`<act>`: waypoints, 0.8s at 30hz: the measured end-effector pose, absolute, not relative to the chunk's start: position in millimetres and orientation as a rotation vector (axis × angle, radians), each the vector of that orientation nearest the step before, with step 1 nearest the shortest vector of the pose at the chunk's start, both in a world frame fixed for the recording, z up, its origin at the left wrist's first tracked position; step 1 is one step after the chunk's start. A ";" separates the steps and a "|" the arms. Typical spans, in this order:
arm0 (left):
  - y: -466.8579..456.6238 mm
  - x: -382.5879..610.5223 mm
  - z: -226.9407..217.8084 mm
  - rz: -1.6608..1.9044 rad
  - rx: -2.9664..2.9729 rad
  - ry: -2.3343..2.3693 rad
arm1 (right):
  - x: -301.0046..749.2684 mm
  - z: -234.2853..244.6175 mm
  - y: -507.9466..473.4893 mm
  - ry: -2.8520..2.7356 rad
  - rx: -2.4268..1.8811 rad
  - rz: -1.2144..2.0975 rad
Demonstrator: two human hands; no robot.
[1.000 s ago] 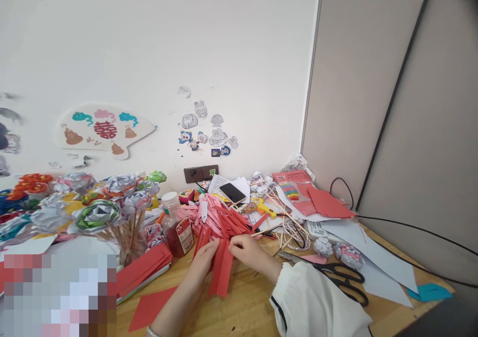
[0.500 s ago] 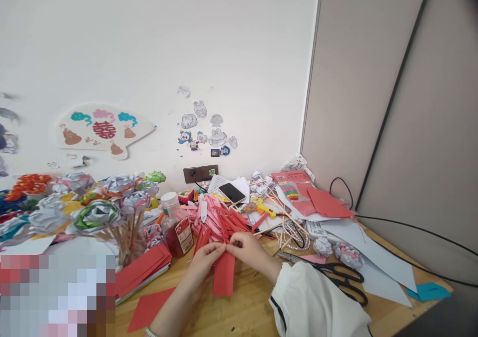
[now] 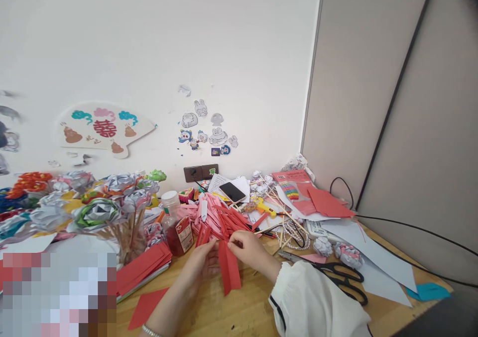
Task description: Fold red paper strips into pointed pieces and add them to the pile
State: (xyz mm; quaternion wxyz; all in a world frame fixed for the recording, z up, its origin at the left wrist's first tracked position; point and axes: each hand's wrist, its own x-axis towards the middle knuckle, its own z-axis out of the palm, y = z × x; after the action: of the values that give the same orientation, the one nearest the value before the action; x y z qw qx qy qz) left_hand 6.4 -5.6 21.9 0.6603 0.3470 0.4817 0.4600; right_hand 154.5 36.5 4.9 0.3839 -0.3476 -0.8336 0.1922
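A red paper strip (image 3: 229, 273) with a lengthwise crease hangs between my hands above the wooden table. My right hand (image 3: 249, 251) pinches its upper right edge between thumb and fingers. On the other side, my left hand (image 3: 201, 263) has its thumb and curled fingers at the strip's upper left edge, some of them partly behind it. Just beyond my fingertips lies a heap of folded pink and red paper strips (image 3: 216, 217). A flat red sheet (image 3: 147, 307) rests on the table by my left forearm, and a stack of red paper (image 3: 145, 270) lies further left.
Black scissors (image 3: 338, 277) lie beside my right sleeve. Behind are a yellow glue gun (image 3: 264, 207), a phone (image 3: 232, 192), wooden sticks and a pearl string (image 3: 295, 235). A jar (image 3: 172, 222) and paper flowers (image 3: 97, 213) stand left. White paper sheets (image 3: 384, 257) cover the right side.
The strip has turned and opened along its crease, its lower end shifting slightly right. My left fingertips have parted from my right ones and dropped a little along the strip's left edge.
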 end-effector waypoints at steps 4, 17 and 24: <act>-8.4 7.1 23.1 1.003 0.866 1.097 | 154.6 4.9 34.6 -2.172 -0.873 0.406; -5.5 5.4 21.7 1.002 1.039 1.173 | 151.4 4.9 34.0 -2.062 -0.867 0.700; -3.1 2.9 24.4 0.978 1.132 1.207 | 151.0 8.5 35.0 -1.879 -0.810 1.078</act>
State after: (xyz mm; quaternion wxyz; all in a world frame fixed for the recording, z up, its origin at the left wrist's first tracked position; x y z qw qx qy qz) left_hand 2.9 -3.1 24.4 0.5726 0.4829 0.5148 0.4171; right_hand 151.0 35.0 8.5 0.4025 -0.3204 -0.7438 0.4268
